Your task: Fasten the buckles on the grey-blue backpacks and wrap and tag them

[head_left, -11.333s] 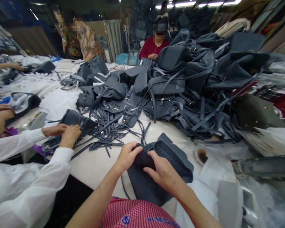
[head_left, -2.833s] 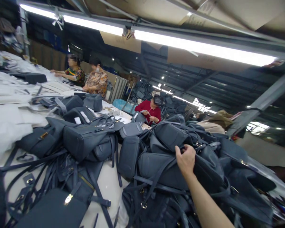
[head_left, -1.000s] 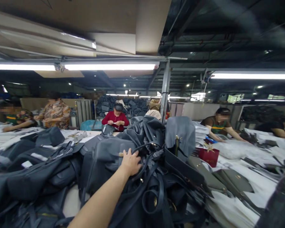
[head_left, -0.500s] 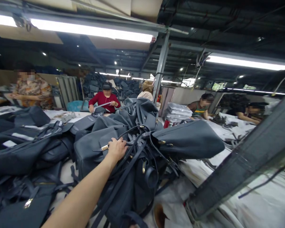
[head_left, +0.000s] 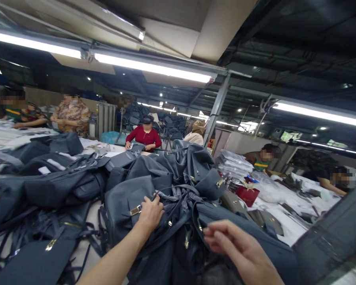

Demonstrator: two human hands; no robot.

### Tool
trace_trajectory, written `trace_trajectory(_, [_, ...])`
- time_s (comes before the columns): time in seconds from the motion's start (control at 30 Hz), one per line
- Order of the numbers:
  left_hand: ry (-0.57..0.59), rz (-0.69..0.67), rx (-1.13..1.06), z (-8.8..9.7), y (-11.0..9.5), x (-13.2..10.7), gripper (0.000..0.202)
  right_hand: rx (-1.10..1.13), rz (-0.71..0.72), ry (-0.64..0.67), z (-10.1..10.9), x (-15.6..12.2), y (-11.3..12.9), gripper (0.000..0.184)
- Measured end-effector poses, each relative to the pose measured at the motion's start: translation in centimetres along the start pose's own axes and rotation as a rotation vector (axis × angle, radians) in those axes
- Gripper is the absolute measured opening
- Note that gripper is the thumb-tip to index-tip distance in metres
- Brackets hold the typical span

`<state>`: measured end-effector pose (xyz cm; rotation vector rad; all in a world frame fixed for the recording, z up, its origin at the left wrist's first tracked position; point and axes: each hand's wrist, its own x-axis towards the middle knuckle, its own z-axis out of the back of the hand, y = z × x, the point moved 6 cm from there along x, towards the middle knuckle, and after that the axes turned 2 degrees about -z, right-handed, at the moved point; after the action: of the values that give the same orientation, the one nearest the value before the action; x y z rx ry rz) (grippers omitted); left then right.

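A heap of dark blue-grey leather bags with straps and gold hardware lies in front of me. My left hand (head_left: pixel 151 215) has its fingers curled over the top edge of a bag (head_left: pixel 124 198), just right of its gold clasp (head_left: pixel 135 210). My right hand (head_left: pixel 240 247) hovers at the lower right, over another bag (head_left: pixel 252 225) lying on its side. Its fingers are loosely bent, with the thumb a little apart, and nothing shows in them. Dark straps (head_left: pixel 178 227) run between the two hands. The bags' undersides are hidden.
More dark bags (head_left: pixel 62 186) cover the left side. A slanted metal post (head_left: pixel 329 229) stands close at the right. Beyond the heap are a red pouch (head_left: pixel 247 195) and a stack of plastic-wrapped packets (head_left: pixel 233 162). A person in red (head_left: pixel 144 136) sits opposite; several others work around.
My right hand has come into view at the lower right. The bag that stuck out to the right now lies lower. My left hand stays at the same bag; the view has shifted.
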<state>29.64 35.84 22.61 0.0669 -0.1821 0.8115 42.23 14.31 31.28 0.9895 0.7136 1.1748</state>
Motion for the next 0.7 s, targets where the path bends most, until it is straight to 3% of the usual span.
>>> trace_trajectory(0.07, [-0.015, 0.015, -0.012, -0.4, 0.0, -0.7, 0.028, -0.193, 0.127, -0.133, 0.8, 4.3, 3.2, 0.030])
trace_trajectory(0.13, [-0.030, 0.029, -0.024, -0.9, 0.0, -1.4, 0.029, -0.540, 0.265, -0.125, -0.1, 8.8, 5.1, 0.032])
trace_trajectory(0.2, [-0.043, 0.034, -0.036, -1.4, 0.2, -1.8, 0.032, -0.838, 0.316, -0.049, -1.4, 12.9, 5.1, 0.035])
trace_trajectory(0.3, [-0.056, 0.029, -0.049, -2.1, 0.8, -2.3, 0.035, -1.032, 0.294, 0.065, -2.4, 17.1, 3.4, 0.043])
trace_trajectory(0.4, [-0.090, 0.017, -0.057, -2.9, 1.4, -2.6, 0.038, -1.185, 0.261, 0.222, -3.6, 17.8, 1.0, 0.038])
trace_trajectory(0.57, [-0.151, 0.013, -0.050, -4.2, 1.2, -2.9, 0.047, -1.306, 0.200, 0.423, -5.4, 14.9, -2.3, 0.027])
trace_trajectory(0.7, [-0.154, 0.029, -0.066, -4.9, 0.6, -3.1, 0.047, -1.280, 0.118, 0.311, -5.2, 17.4, -2.6, 0.035])
